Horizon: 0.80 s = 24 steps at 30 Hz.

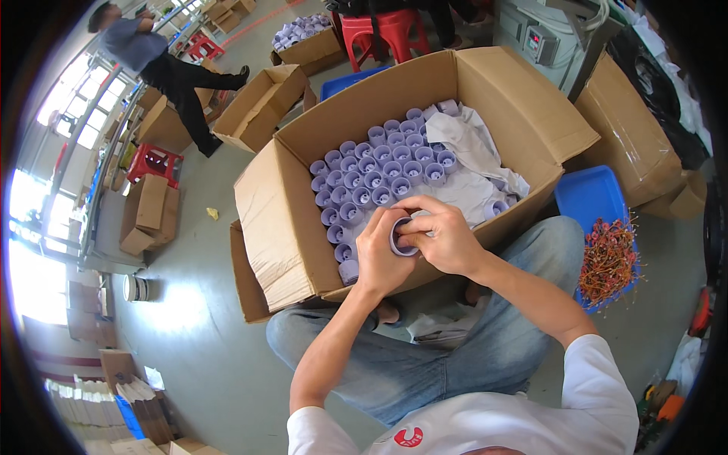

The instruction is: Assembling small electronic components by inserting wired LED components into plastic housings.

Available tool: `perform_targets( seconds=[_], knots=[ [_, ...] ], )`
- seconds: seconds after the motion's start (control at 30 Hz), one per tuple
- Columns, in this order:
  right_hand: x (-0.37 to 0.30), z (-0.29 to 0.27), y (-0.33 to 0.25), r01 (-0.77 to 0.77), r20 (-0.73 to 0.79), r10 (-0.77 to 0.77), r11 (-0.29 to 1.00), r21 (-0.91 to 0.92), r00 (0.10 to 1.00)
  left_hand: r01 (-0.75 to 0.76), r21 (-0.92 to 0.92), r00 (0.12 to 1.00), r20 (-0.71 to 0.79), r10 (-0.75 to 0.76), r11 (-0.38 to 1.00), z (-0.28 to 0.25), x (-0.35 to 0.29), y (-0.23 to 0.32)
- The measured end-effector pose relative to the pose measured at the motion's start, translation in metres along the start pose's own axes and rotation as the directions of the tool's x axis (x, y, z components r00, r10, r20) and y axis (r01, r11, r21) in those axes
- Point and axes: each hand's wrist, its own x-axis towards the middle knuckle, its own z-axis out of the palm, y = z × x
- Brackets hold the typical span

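Observation:
A pale purple plastic cup is wrapped in my left hand, its mouth tilted toward me. My right hand has its thumb and fingers bent into that mouth; whether they pinch a small part in there is hidden. Both hands are above the near edge of a large open cardboard box. Inside the box, many similar purple cups stand upright in close rows, with small pale parts at their bottoms. Crumpled white sheeting lies over the box's right side.
Right of my knee, a blue tray holds a heap of thin red wires. A taped carton stands beyond it. Behind the box are a red stool and a carton of purple cups. Another person stands far left.

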Motion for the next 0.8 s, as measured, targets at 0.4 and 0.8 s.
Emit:
perform_targets(
  seconds=[0.4,0.8],
  knots=[
    [0.006,-0.026,-0.011,-0.283,0.086,0.27,0.91,0.304,0.959,-0.035,0.03,0.999,0.029,0.034,0.999,-0.003,0.006,0.004],
    [0.007,-0.014,-0.008,-0.442,0.275,0.348,0.756,0.483,0.896,-0.101,0.049,0.993,-0.048,0.103,0.994,0.006,0.004,0.014]
  ],
)
